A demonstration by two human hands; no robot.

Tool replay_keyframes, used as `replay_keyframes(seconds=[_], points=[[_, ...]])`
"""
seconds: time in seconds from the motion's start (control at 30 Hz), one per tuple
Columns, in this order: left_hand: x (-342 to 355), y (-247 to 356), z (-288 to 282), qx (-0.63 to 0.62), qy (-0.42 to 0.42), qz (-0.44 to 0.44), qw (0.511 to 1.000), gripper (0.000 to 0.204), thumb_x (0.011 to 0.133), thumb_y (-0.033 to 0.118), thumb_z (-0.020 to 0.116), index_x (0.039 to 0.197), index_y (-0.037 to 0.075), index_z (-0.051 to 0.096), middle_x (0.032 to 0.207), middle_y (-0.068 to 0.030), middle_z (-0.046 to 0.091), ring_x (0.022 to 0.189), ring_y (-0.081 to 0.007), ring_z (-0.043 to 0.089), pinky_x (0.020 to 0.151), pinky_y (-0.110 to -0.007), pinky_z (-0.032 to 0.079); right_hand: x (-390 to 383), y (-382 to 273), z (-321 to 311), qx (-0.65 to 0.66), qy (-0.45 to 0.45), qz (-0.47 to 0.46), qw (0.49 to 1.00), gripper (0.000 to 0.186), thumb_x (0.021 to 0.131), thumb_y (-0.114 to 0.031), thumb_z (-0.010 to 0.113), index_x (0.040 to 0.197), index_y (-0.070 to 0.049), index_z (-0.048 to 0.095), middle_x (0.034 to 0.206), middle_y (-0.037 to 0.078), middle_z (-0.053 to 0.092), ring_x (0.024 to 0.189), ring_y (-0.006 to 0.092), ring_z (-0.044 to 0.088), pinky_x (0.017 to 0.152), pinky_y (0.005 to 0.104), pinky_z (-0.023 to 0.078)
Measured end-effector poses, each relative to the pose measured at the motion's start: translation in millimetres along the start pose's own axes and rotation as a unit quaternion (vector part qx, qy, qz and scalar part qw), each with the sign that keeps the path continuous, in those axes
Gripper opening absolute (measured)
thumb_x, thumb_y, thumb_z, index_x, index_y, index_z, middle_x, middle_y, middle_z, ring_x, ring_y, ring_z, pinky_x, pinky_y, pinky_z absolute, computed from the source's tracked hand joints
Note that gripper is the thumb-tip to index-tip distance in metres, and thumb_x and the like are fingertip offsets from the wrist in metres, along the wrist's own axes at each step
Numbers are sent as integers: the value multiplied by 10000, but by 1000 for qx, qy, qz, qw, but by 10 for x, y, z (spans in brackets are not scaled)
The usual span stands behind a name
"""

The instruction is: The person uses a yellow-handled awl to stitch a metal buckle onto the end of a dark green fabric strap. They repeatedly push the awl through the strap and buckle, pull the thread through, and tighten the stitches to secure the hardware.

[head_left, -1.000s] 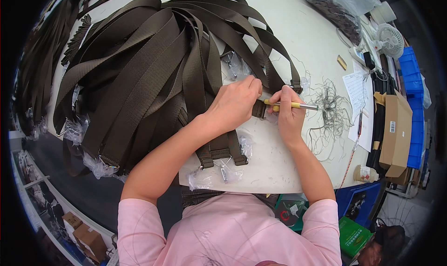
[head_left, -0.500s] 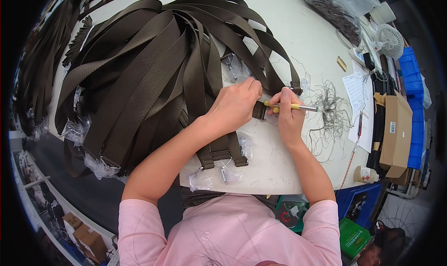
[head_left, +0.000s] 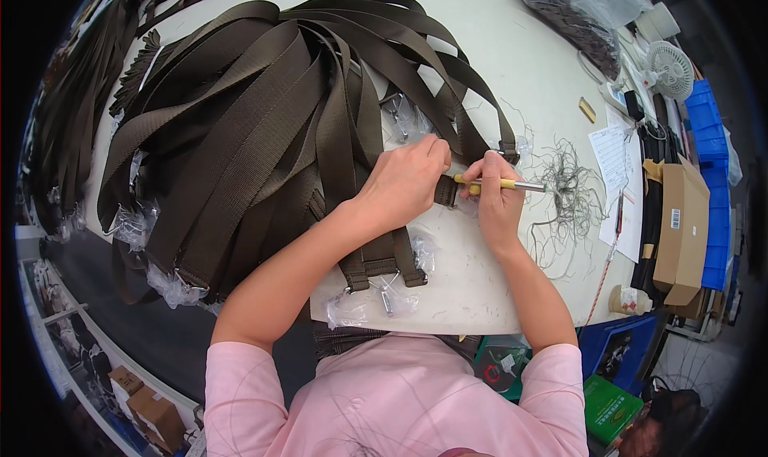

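Observation:
A large heap of dark brown webbing straps [head_left: 264, 129] covers the left and middle of the table, several with metal clips wrapped in clear plastic. My left hand [head_left: 404, 173] is closed, its fingertips pinching a strap at the heap's right side. Just below those fingertips shows the stitched strap end [head_left: 446, 191]. Close beside it, my right hand [head_left: 498, 197] grips a slim yellow tool with a silver end [head_left: 516, 184] like a pen. The silver end points right, away from the strap. What lies between my left fingertips is partly hidden.
A tangle of loose dark threads [head_left: 570, 189] lies right of my right hand. Farther right are paper sheets [head_left: 612, 157], a cardboard box [head_left: 682, 225], blue bins [head_left: 708, 137] and a small white fan [head_left: 670, 71]. A plastic bag of brown material [head_left: 572, 21] sits at the far right.

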State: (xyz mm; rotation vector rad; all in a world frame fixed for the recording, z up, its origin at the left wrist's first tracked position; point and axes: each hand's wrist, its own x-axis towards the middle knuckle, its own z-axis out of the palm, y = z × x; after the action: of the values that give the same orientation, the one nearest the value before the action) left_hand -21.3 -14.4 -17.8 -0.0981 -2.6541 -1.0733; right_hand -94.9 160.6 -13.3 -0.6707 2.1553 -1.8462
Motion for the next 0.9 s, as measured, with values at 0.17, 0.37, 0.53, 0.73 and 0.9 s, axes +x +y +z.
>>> replay_keyframes(seconds=[0.17, 0.37, 0.53, 0.73, 0.9], points=[[4, 3, -4, 1, 0, 4, 1000, 101, 939, 1, 606, 1009, 21, 537, 968, -137, 629, 866, -402, 668, 721, -496, 526, -1, -7, -2, -12, 1, 10, 1000, 459, 1144, -295, 469, 849, 8, 645, 751, 56, 660, 591, 91, 592, 559, 254, 507], [9, 29, -62, -15, -10, -22, 1000, 108, 960, 14, 608, 1032, 16, 528, 1005, -145, 641, 856, -397, 675, 722, -484, 532, -10, -36, 18, 2, 9, 13, 1000, 471, 1148, -293, 452, 829, 5, 630, 749, 60, 655, 602, 91, 592, 556, 253, 494], [-43, 49, -304, 12, -21, 29, 999, 328, 897, 120, 751, 1155, 24, 571, 1119, -147, 612, 988, -348, 651, 842, -445, 537, -115, 48, -210, -38, 26, -205, 978, 309, 1113, -166, 481, 883, -3, 609, 751, 72, 664, 656, 127, 610, 568, 267, 460], [-27, 138, -307, 93, -110, 12, 989, 575, 784, 246, 881, 1243, 51, 595, 1169, -139, 585, 1119, -330, 585, 939, -431, 516, 11, -152, -265, -259, -56, -437, 859, 233, 932, -26, 664, 1158, -82, 668, 917, 70, 698, 767, 245, 657, 680, 360, 554], [28, 179, -511, 76, -189, -91, 975, 409, 801, 289, 869, 1052, 58, 643, 1028, -135, 629, 1076, -334, 611, 903, -442, 516, 158, -87, -350, -443, -125, -485, 743, 218, 845, -205, 813, 951, -143, 634, 846, 25, 665, 915, 197, 611, 862, 346, 453]])
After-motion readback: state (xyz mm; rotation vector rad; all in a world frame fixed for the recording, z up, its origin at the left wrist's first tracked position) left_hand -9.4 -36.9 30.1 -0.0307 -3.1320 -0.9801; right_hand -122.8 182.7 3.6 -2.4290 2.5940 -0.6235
